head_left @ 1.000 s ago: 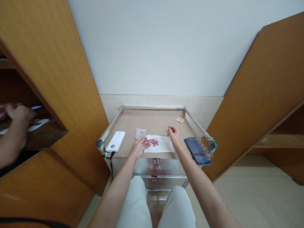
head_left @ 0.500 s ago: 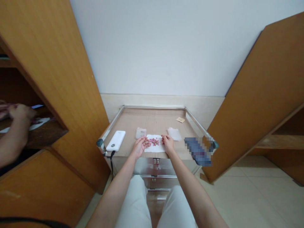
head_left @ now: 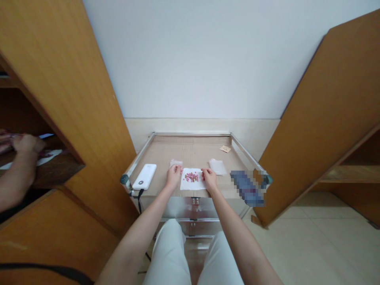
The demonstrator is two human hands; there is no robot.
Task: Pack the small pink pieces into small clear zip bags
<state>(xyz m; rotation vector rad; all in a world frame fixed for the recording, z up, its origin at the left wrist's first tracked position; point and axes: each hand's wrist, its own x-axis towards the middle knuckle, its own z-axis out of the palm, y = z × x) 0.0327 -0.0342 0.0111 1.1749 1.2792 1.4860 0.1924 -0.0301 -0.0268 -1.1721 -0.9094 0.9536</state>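
Observation:
A white square sheet [head_left: 187, 186] lies near the front of the cart top, with many small pink and brownish bits, perhaps dried flower buds [head_left: 191, 177], scattered over it. At its left edge my left hand [head_left: 173, 177] is closed, thumb and fingertips together; what they pinch is too small to make out. My right hand [head_left: 209, 179] is at the right edge, its fingers curled and closed, and their contents are hidden. Behind my left hand lies a stack of thin whitish pouches [head_left: 176, 162], partly covered. Another whitish stack [head_left: 217, 167] lies behind my right hand.
The cardboard-covered cart top [head_left: 190, 148] has a metal rail [head_left: 192, 134]. A white power bank [head_left: 145, 176] with a black cable lies left, a small tan packet [head_left: 225, 149] back right, a pixelated blue item [head_left: 247, 188] right. Another person's hand [head_left: 28, 144] works in the left cupboard.
My left hand has drawn back from over the bits to the sheet's left edge, and its spread fingers have closed. My right hand has stayed nearly still.

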